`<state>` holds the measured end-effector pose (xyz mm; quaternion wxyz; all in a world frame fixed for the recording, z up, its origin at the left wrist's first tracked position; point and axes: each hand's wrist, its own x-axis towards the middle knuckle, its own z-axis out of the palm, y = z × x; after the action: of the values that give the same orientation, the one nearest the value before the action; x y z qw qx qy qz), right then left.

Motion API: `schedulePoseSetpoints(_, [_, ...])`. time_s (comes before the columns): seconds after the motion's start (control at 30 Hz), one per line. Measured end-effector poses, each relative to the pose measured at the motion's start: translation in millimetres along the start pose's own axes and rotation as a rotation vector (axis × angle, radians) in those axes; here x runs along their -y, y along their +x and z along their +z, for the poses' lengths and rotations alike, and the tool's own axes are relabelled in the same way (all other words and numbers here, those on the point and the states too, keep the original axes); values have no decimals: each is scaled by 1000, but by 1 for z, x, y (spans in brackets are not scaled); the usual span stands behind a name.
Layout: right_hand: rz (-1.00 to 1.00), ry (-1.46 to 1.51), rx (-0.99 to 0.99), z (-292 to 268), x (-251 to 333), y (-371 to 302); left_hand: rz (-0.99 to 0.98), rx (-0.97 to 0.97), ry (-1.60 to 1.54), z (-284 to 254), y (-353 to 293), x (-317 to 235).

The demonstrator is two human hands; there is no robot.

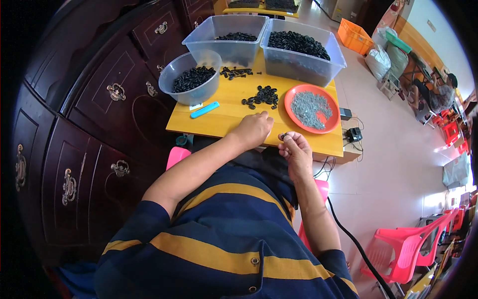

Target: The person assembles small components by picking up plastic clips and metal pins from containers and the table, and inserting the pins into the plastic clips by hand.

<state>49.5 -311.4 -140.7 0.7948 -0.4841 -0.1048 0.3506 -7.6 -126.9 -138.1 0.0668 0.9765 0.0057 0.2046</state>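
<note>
Along your left side stands a dark wooden cabinet [82, 149] with ornate metal handles. Next to it is the yellow table [229, 102] you sit at, where a clear round tub [208, 93] near the left edge holds a heap of black pieces [193, 78]. Just in front of the tub lies a slim bright-blue object [204, 110], set at a slant. Behind the tub stands the left clear bin [219, 49], with more black pieces in it, and in front of that bin are some elongated black parts [236, 73], loose on the wood. Your left hand [255, 128] is at the table's near edge, its fingers curled and bunched; you show mostly the back of it, so I cannot tell whether they close on anything. Just beyond it lies a small pile of black rounded parts [261, 97]. To the right, your right hand [298, 149] pinches a small dark piece [284, 136] between thumb and forefinger, near the left hand but apart from it. Farther back, the right clear bin [294, 67] is heaped with black pieces, and in front of it an orange-red plate [290, 111] carries small clear bits [309, 106]. Beyond the table, at far right, you have pink chairs [403, 249] and a seated person [440, 97].
</note>
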Motion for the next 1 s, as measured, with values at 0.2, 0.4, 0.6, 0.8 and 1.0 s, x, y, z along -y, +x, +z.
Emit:
schedulePoseSetpoints(0.2, [9, -12, 6, -1, -1, 0, -76, -115, -329, 1, -9, 7])
schedulePoseSetpoints(0.4, [23, -2, 9, 1, -1, -1, -637, 108, -1386, -29, -29, -8])
schedulePoseSetpoints(0.6, [34, -22, 32, 5, -2, -4, -605, 50, -1436, -42, -35, -19])
schedulePoseSetpoints(0.8, [33, -36, 64, 6, -6, -5, -530, 60, -1355, -34, -36, -28])
schedulePoseSetpoints(1.0, [41, 5, 65, 8, -6, -6, -448, 33, -1293, -34, -34, -34])
